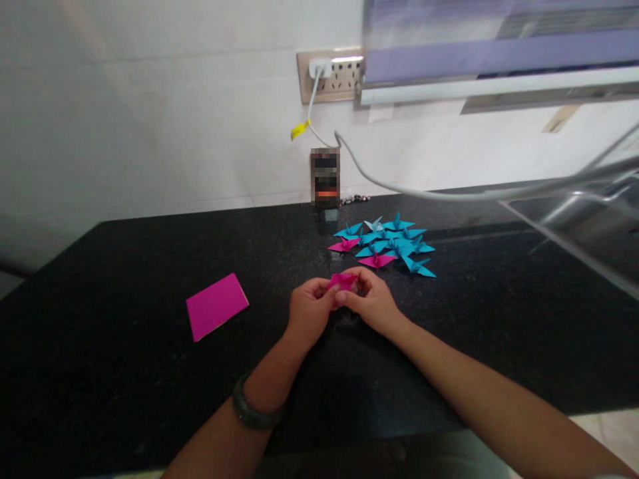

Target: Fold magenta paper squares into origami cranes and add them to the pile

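Note:
Both my hands meet over the middle of the black counter (124,372), pinching a small folded piece of magenta paper (343,280) between them. My left hand (309,313) grips its left side with fingers curled, and a dark band sits on that wrist. My right hand (372,303) holds the right side, fingers closed round it. Just behind the hands lies a cluster of finished paper cranes (394,246), mostly blue with two magenta ones.
A flat stack of magenta paper squares (216,305) lies to the left. A phone (325,178) leans against the white wall, with a cable running up to a wall socket (329,76). A metal rack (589,206) stands at the right.

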The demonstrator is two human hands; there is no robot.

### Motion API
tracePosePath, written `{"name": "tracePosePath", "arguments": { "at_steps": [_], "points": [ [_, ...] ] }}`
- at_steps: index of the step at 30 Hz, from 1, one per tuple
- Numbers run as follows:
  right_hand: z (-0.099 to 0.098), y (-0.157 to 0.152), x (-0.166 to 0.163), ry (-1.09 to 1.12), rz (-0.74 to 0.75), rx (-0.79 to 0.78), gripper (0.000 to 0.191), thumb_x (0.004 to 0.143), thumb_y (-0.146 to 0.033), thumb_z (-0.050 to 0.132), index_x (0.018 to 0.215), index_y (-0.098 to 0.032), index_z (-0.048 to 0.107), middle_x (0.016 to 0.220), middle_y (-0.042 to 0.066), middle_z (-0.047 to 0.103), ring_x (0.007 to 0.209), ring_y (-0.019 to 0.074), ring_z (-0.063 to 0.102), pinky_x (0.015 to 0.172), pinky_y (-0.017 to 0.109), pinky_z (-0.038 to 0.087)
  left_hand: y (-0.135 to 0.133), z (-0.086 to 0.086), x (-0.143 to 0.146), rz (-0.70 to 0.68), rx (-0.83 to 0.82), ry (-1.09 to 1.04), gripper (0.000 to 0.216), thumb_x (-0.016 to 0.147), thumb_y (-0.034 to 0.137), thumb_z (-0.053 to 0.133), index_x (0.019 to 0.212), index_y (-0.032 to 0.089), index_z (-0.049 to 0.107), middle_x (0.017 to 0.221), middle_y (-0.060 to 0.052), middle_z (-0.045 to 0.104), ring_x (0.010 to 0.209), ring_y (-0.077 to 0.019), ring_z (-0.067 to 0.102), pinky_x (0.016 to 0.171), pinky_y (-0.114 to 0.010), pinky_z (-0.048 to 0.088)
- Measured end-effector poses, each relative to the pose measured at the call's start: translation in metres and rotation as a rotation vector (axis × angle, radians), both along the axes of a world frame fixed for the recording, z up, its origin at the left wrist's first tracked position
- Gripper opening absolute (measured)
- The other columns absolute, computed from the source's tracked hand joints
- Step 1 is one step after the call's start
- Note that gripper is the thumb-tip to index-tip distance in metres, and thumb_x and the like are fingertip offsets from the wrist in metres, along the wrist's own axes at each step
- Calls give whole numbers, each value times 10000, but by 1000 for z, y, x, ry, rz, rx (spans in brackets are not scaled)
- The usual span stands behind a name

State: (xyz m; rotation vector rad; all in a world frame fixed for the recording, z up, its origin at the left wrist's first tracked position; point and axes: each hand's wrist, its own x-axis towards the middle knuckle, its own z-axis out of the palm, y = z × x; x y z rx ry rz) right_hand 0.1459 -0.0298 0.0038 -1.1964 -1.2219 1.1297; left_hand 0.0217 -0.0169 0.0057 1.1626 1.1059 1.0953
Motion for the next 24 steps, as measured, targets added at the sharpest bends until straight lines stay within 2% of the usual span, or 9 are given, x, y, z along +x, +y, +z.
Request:
{"name": "tracePosePath", "arguments": {
  "at_steps": [4, 7, 11, 13, 17, 20, 24],
  "points": [
    [-4, 3, 0, -56, -48, -7, 269, 637, -369, 671, 763, -163, 552, 611, -17, 546, 509, 101, 488, 480, 230, 413, -2, 1, 2, -89, -35, -22, 153, 652, 271, 662, 665, 126, 617, 530, 6, 631, 491, -96, 581, 495, -192, 445],
    [-6, 6, 3, -135, -92, 83, 199, 716, -358, 598, 710, -159, 583, 606, -3, 551, 541, 111, 505, 519, 239, 424, -4, 3, 3, -155, -71, -32, 146, 648, 258, 665, 667, 122, 615, 551, -9, 648, 516, -106, 606, 513, -194, 461],
    [-5, 6, 6, -304, -115, 231, 204, 775, -308, 533, 684, -155, 631, 647, 17, 558, 605, 117, 524, 580, 243, 426, -5, 8, 3, -155, -108, -50, 162, 639, 266, 674, 679, 119, 619, 552, -11, 652, 509, -108, 612, 507, -193, 465],
    [-3, 5, 6, -326, -115, 240, 246, 803, -311, 491, 689, -153, 642, 639, 20, 559, 593, 115, 524, 569, 239, 424, -5, 9, 3, -152, -119, -55, 167, 633, 269, 681, 673, 118, 619, 555, -13, 655, 499, -108, 611, 498, -192, 464],
    [-2, 2, 4, -236, -102, 133, 361, 828, -417, 428, 760, -150, 661, 587, 17, 570, 504, 107, 507, 472, 223, 406, -5, 9, 3, -161, -115, -68, 163, 632, 259, 684, 682, 116, 622, 573, -19, 666, 495, -106, 612, 495, -190, 468],
    [-2, 3, 4, -93, -73, 1, 488, 802, -538, 401, 815, -132, 673, 519, 14, 563, 426, 103, 475, 408, 219, 378, -5, 9, 3, -176, -111, -78, 160, 639, 250, 678, 699, 112, 623, 579, -26, 671, 499, -107, 615, 500, -187, 470],
    [-4, 10, 11, 113, -39, -130, 678, 796, -638, 266, 852, -101, 677, 436, 13, 518, 350, 99, 431, 369, 227, 356, -5, 10, 2, -162, -129, -78, 143, 640, 235, 669, 698, 113, 621, 567, -21, 666, 492, -108, 615, 490, -185, 469]
  ]
}}
